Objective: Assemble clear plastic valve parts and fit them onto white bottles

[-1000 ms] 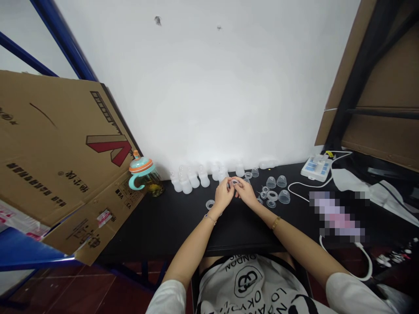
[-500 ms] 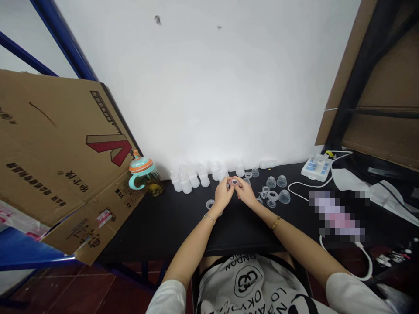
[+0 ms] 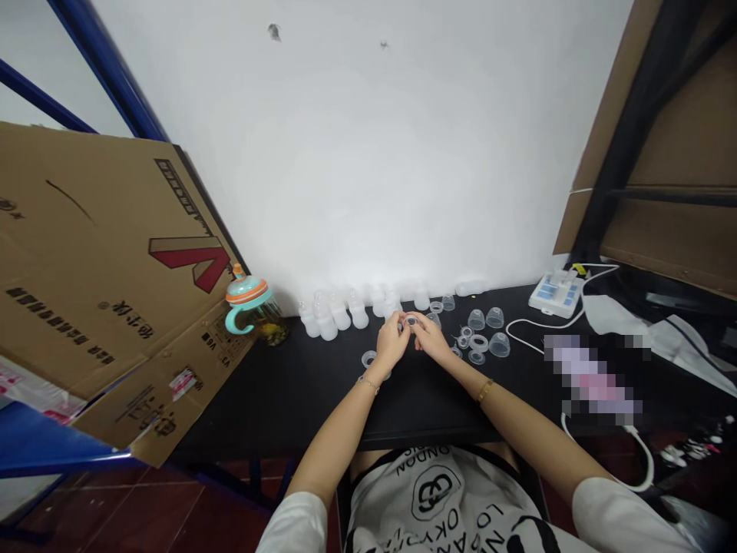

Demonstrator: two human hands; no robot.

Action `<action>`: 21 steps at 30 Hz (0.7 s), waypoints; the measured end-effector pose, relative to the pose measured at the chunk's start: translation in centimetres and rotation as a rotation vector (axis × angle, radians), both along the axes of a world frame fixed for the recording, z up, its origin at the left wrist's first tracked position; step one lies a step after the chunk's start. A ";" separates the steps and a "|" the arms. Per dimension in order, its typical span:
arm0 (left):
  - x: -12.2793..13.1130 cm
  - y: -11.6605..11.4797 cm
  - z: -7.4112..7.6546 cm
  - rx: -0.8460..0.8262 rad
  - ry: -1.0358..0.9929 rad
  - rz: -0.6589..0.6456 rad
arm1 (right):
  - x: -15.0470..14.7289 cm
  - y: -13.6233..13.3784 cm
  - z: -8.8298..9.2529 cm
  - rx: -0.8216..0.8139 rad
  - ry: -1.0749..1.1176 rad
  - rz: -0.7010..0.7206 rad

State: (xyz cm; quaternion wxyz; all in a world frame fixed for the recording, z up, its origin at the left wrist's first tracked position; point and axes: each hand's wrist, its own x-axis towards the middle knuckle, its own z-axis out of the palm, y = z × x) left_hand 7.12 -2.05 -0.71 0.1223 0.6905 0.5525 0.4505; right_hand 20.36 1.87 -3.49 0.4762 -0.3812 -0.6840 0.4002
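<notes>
Over the middle of the black table, my left hand [image 3: 392,339] and my right hand [image 3: 431,339] meet at the fingertips. Between them they pinch a small translucent bottle ring [image 3: 411,320]; the fingers partly cover it, and whether a teat sits in it I cannot tell. Beside my left wrist lies another ring [image 3: 368,358]. To the right of my right hand are a loose ring [image 3: 479,343], clear silicone teats [image 3: 464,336] and several clear dome caps [image 3: 499,345]. Behind my hands, along the wall, stand several white baby bottles [image 3: 326,321].
A teal-lidded jug [image 3: 253,307] with dark contents stands at the left, beside a large cardboard box [image 3: 115,269]. On the right are a white and blue plastic case [image 3: 556,295], a white cable [image 3: 521,324], a pixelated object [image 3: 593,376] and white sheets [image 3: 662,338].
Both hands stay together around the ring, with only a slight shift of the fingers. The whole view has moved a little; the things on the table lie as before.
</notes>
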 end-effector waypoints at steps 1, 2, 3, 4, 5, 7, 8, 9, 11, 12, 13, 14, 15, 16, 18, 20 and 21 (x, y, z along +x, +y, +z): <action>0.0 0.0 0.1 -0.003 -0.003 0.001 | 0.0 0.0 0.0 0.001 0.003 0.004; 0.0 0.0 0.1 -0.002 -0.006 0.003 | 0.0 0.0 0.0 0.000 0.006 0.006; 0.0 0.0 0.2 0.002 -0.008 0.006 | 0.0 0.0 0.0 -0.003 0.009 0.007; 0.0 0.0 0.2 0.006 -0.010 0.008 | 0.0 0.0 0.1 -0.006 0.012 0.007; 0.0 0.0 0.2 0.007 -0.012 0.010 | 0.0 0.0 0.1 -0.010 0.014 0.006; 0.0 -0.1 0.2 0.001 -0.009 0.009 | 0.0 0.0 0.1 -0.022 0.013 -0.001; 0.0 -0.1 0.2 -0.003 -0.004 0.008 | 0.0 0.0 0.1 -0.034 0.012 -0.007; 0.1 -0.1 0.1 -0.005 0.000 0.007 | 0.0 0.0 0.1 -0.047 0.012 -0.016; 0.1 -0.2 0.1 -0.001 0.005 0.002 | 0.0 -0.1 0.0 -0.072 0.018 -0.027; 0.1 -0.2 0.1 0.004 0.004 0.002 | 0.0 -0.1 0.0 -0.077 0.022 -0.030; 0.1 -0.2 0.1 0.006 0.001 0.001 | 0.0 -0.1 0.0 -0.076 0.024 -0.031; 0.1 -0.2 0.1 0.007 -0.001 0.002 | 0.0 -0.1 -0.1 -0.068 0.023 -0.031; 0.1 -0.1 0.0 0.005 -0.003 0.003 | -0.1 -0.1 -0.1 -0.058 0.018 -0.031; 0.0 -0.1 0.0 0.002 -0.003 0.007 | -0.1 -0.1 -0.1 -0.045 0.010 -0.029; 0.0 0.0 0.0 0.000 -0.001 0.012 | -0.1 -0.1 -0.2 -0.016 -0.010 -0.027; -0.1 0.0 -0.1 0.002 0.005 0.008 | -0.1 -0.1 -0.3 0.012 -0.027 -0.029; -0.1 0.0 -0.1 0.003 0.009 0.006 | -0.1 -0.1 -0.3 0.025 -0.035 -0.031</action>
